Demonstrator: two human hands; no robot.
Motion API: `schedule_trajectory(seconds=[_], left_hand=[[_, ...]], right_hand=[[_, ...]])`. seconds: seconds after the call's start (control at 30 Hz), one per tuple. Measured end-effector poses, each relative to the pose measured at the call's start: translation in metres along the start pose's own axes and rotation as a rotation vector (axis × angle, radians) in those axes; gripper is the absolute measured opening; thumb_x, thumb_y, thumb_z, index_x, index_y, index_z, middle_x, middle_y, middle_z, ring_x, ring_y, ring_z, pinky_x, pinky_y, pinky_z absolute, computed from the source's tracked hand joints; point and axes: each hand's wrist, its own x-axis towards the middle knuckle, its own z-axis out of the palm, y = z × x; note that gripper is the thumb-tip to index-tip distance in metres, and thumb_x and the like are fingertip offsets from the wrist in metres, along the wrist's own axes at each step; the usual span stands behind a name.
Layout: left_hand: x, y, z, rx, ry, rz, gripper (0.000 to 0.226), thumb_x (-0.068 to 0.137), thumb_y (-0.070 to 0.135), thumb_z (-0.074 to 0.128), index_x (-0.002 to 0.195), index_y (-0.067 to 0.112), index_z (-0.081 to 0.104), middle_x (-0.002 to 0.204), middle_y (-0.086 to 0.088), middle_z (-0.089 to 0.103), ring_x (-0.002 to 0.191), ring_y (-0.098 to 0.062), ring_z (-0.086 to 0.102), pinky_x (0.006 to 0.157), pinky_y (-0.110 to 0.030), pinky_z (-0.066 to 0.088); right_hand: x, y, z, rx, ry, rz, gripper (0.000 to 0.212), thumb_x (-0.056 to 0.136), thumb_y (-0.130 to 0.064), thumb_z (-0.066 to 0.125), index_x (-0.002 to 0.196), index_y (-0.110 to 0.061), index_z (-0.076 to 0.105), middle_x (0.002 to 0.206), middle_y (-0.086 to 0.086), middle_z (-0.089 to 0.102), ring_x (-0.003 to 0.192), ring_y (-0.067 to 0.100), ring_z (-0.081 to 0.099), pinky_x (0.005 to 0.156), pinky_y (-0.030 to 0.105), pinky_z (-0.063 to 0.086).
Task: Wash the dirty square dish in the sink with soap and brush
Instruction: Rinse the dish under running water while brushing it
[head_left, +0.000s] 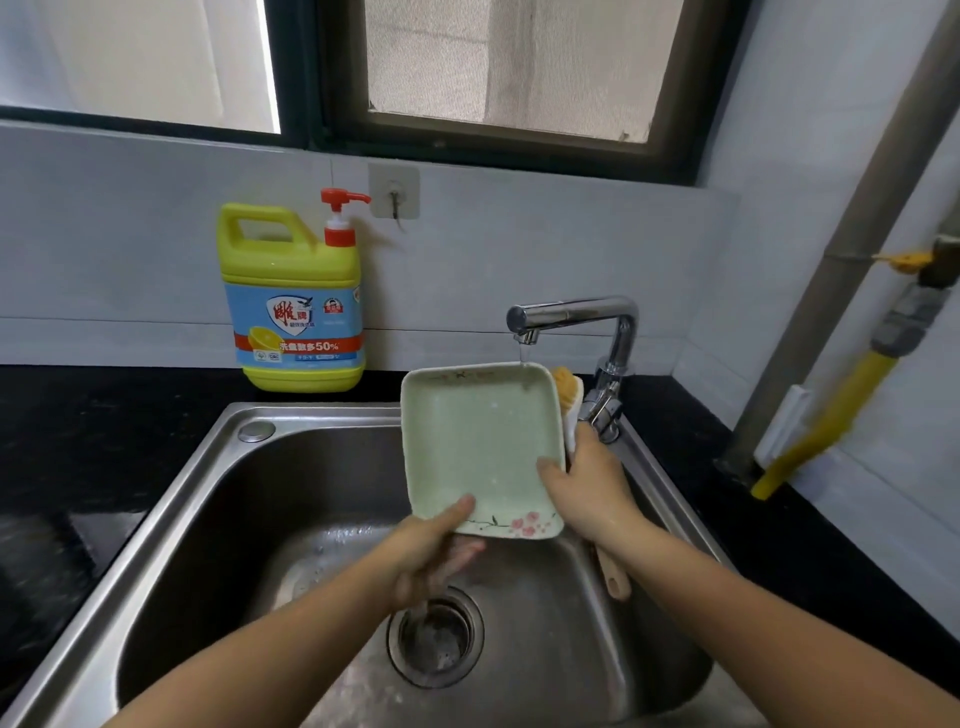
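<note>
- Filling the lower half of the view, the sink (171, 499) is a steel basin, wet at the bottom; its left half lies open, while the arms and the dish cross its right half
- Running dark along the back and both sides of the sink, the counter (104, 415) meets a pale wall (519, 249) at the rear
- Rising at the right, a grey pipe (841, 234) stands well apart from the basin
- Standing on the counter behind the sink's left rear corner, the jug (293, 306) of soap is yellow with a red pump; it sits against the wall, apart from the dish
- Held above the basin, right of centre, the dish (478, 441) is pale green and square, tilted with its hollow toward the camera; its far edge is just under the spout
- Reaching left from the right rear corner, the tap (576, 309) drops a thin stream onto the dish's far right corner
- Clamped on the near left corner, the left hand (431, 551) has its thumb on top and fingers beneath
- Gripping the right edge, the right hand (592, 483) lays its thumb inside the dish; its fingers are hidden behind
- Lying along that hand, the brush (566, 387) shows its head between dish and tap, handle end below the wrist
- Sitting under the left hand, the drain (435, 636) is uncovered
- Stuck on the wall beside the pump, a hook (395, 192) hangs bare
</note>
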Motion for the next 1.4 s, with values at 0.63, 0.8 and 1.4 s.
schedule_trajectory(seconds=[0.63, 0.8, 1.4], left_hand=[[-0.022, 0.046, -0.018, 0.608, 0.179, 0.416, 0.027, 0.097, 0.028, 0.046, 0.108, 0.009, 0.060, 0.098, -0.009, 0.069, 0.085, -0.023, 0.067, 0.063, -0.032, 0.054], [-0.025, 0.047, -0.025, 0.592, 0.199, 0.325, 0.023, 0.096, 0.016, 0.042, 0.111, 0.009, 0.057, 0.093, -0.008, 0.067, 0.081, -0.022, 0.066, 0.059, -0.031, 0.051], [-0.037, 0.071, -0.020, 0.408, 0.255, -0.005, 0.013, 0.085, 0.007, 0.050, 0.097, 0.003, 0.052, 0.061, -0.008, 0.052, 0.052, -0.018, 0.050, 0.030, -0.014, 0.038]], right_hand=[[0.007, 0.016, -0.002, 0.253, -0.285, 0.160, 0.026, 0.084, -0.003, 0.059, 0.091, -0.028, 0.055, 0.109, 0.004, 0.066, 0.099, 0.022, 0.064, 0.089, 0.042, 0.053], [0.015, 0.017, 0.009, 0.373, -0.363, 0.350, 0.015, 0.085, -0.007, 0.061, 0.099, -0.013, 0.064, 0.101, 0.010, 0.070, 0.090, 0.024, 0.068, 0.077, 0.036, 0.056], [0.017, 0.023, 0.028, 0.599, -0.340, 0.671, 0.012, 0.083, -0.005, 0.061, 0.095, -0.004, 0.059, 0.064, 0.005, 0.050, 0.030, 0.004, 0.034, 0.030, 0.016, 0.026]])
